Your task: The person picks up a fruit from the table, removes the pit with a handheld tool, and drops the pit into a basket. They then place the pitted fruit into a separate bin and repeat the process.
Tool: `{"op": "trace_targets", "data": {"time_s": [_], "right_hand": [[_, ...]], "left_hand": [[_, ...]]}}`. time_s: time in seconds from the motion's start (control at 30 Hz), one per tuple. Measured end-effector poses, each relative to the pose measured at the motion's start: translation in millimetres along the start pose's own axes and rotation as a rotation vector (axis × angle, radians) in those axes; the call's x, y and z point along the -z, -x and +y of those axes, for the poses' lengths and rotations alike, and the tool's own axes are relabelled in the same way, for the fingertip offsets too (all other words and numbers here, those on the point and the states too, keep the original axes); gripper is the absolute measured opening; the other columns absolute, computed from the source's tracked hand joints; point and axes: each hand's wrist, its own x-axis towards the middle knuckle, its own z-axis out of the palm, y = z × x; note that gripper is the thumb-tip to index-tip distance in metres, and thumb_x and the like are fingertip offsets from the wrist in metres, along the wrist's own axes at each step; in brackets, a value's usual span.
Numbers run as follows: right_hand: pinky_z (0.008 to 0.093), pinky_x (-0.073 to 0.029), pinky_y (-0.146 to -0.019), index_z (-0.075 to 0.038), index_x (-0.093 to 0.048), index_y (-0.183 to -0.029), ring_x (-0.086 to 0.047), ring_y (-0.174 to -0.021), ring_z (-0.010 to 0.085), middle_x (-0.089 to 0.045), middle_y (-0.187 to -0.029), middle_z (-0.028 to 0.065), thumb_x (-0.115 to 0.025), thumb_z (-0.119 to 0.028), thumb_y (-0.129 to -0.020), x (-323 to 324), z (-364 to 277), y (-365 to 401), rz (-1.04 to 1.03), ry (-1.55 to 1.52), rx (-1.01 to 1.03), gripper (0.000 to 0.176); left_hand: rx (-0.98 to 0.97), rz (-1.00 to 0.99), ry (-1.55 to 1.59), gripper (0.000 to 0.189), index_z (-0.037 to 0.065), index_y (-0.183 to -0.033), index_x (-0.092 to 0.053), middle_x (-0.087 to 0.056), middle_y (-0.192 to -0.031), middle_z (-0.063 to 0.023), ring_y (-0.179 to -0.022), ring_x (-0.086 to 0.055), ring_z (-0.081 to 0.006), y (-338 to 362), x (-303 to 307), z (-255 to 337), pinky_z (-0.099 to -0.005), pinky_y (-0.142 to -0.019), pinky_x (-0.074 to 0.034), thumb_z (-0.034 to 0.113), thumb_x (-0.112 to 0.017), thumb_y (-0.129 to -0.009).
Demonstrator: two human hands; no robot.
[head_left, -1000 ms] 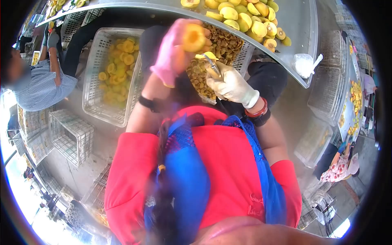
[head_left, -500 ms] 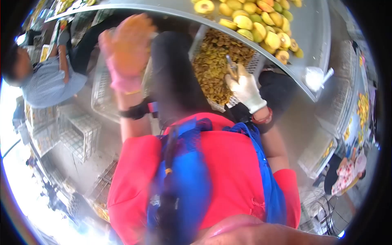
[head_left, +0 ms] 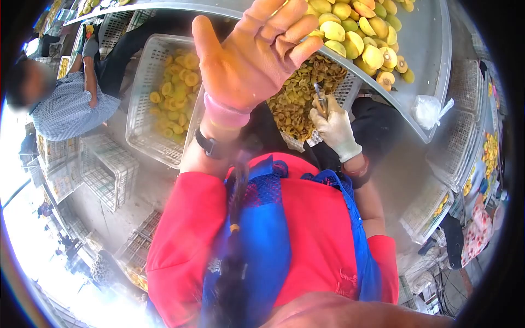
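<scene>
My left hand (head_left: 249, 63), in an orange and pink glove, is raised palm up with its fingers spread and nothing in it. Its fingertips reach over the edge of the metal table (head_left: 421, 65), near a heap of yellow halved fruit (head_left: 372, 41). In a white glove, my right hand (head_left: 333, 127) has its fingers wrapped round a small metal tool (head_left: 320, 98). That hand is above the right side of a crate of brown-yellow scraps (head_left: 295, 112), below the table edge.
A white crate (head_left: 136, 117) with yellow fruit pieces stands at the left. Beyond it sits a person in a checked shirt (head_left: 74, 109). A knotted plastic bag (head_left: 429, 111) lies at the table's corner. Stacked crates (head_left: 456, 145) and another person (head_left: 478, 229) are at the right.
My left hand has moved right, from above the left crate to the table's edge, leaving the fruit in that crate visible. My right hand still grips the tool, slightly shifted.
</scene>
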Motion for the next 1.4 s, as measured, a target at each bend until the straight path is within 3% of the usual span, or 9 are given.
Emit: {"op": "trace_targets", "data": {"time_s": [0.17,0.27,0.3,0.4,0.67,0.7,0.8,1.2,1.4], "right_hand": [[0.0440,-0.049,-0.062,0.001,-0.052,-0.102,-0.063,-0.073,0.0454,-0.061,-0.075,0.0252,-0.064,-0.019,-0.088,3,5,2,-0.005,-0.004,-0.037,0.027],[0.0447,-0.049,-0.064,0.002,-0.052,-0.103,-0.063,-0.075,0.0461,-0.062,-0.077,0.0261,-0.064,-0.018,-0.088,3,9,3,-0.005,-0.027,-0.049,0.028],[0.0450,-0.049,-0.065,0.002,-0.052,-0.104,-0.063,-0.076,0.0463,-0.062,-0.078,0.0264,-0.064,-0.018,-0.088,4,10,3,-0.004,-0.036,-0.051,0.029],[0.0318,-0.051,-0.069,0.003,-0.058,-0.108,-0.061,-0.073,0.0150,-0.066,-0.084,0.0128,-0.065,-0.014,-0.090,4,14,3,-0.015,-0.001,-0.074,0.026],[0.0301,-0.051,-0.070,0.004,-0.058,-0.111,-0.061,-0.075,0.0127,-0.067,-0.087,0.0112,-0.065,-0.012,-0.090,3,16,3,-0.003,-0.030,-0.073,0.028],[0.0298,-0.051,-0.070,0.004,-0.058,-0.111,-0.061,-0.075,0.0125,-0.067,-0.087,0.0111,-0.065,-0.012,-0.090,3,16,3,-0.001,-0.034,-0.070,0.028],[0.0427,-0.050,-0.068,0.003,-0.055,-0.105,-0.065,-0.077,0.0429,-0.063,-0.081,0.0248,-0.064,-0.017,-0.088,2,13,3,0.025,-0.056,-0.035,0.028],[0.0372,-0.051,-0.073,0.001,-0.058,-0.104,-0.067,-0.081,0.0320,-0.068,-0.089,0.0185,-0.064,-0.014,-0.089,3,22,8,0.010,-0.102,-0.188,0.023],[0.0389,-0.051,-0.072,0.002,-0.057,-0.103,-0.068,-0.079,0.0335,-0.067,-0.086,0.0203,-0.064,-0.014,-0.088,-1,26,8,0.017,-0.113,-0.157,0.023]], "left_hand": [[0.009,0.367,-0.070,0.082,0.004,-0.155,-0.022,-0.026,-0.159,-0.0183,-0.146,-0.027,-0.0351,2,-22,-4,-0.0497,-0.120,-0.017,0.065,-0.019,-0.100],[0.018,-0.015,0.018,0.079,0.001,-0.148,-0.039,-0.047,-0.147,-0.0185,-0.135,-0.044,-0.0311,-4,0,-6,-0.0451,-0.114,-0.032,0.063,-0.023,-0.101],[0.043,0.021,0.022,0.071,0.002,-0.136,-0.045,-0.052,-0.136,-0.0152,-0.123,-0.047,-0.0277,-3,0,-5,-0.0418,-0.107,-0.034,0.062,-0.028,-0.100],[0.109,0.101,0.068,0.052,0.008,-0.102,-0.054,-0.059,-0.102,-0.0038,-0.088,-0.048,-0.0172,1,-2,1,-0.0327,-0.085,-0.037,0.059,-0.041,-0.099],[0.159,0.073,0.216,0.050,0.020,-0.060,-0.040,-0.035,-0.045,0.0118,-0.045,-0.031,-0.0081,-6,4,6,-0.0246,-0.054,-0.031,0.053,-0.049,-0.097],[0.139,0.023,0.172,0.051,0.020,-0.059,-0.040,-0.036,-0.045,0.0115,-0.045,-0.032,-0.0080,-6,5,5,-0.0246,-0.054,-0.032,0.053,-0.049,-0.097],[0.099,-0.071,0.076,0.053,0.020,-0.058,-0.038,-0.036,-0.046,0.0105,-0.045,-0.034,-0.0079,-6,7,3,-0.0245,-0.054,-0.033,0.055,-0.048,-0.097],[0.156,-0.010,0.116,0.058,0.017,-0.067,-0.043,-0.032,-0.048,0.0093,-0.046,-0.032,-0.0074,5,-1,3,-0.0251,-0.053,-0.032,0.069,-0.043,-0.094],[0.098,0.047,-0.041,0.072,0.006,-0.102,-0.066,-0.035,-0.053,0.0072,-0.052,-0.035,-0.0075,2,13,12,-0.0267,-0.056,-0.030,0.073,-0.044,-0.091]]}}
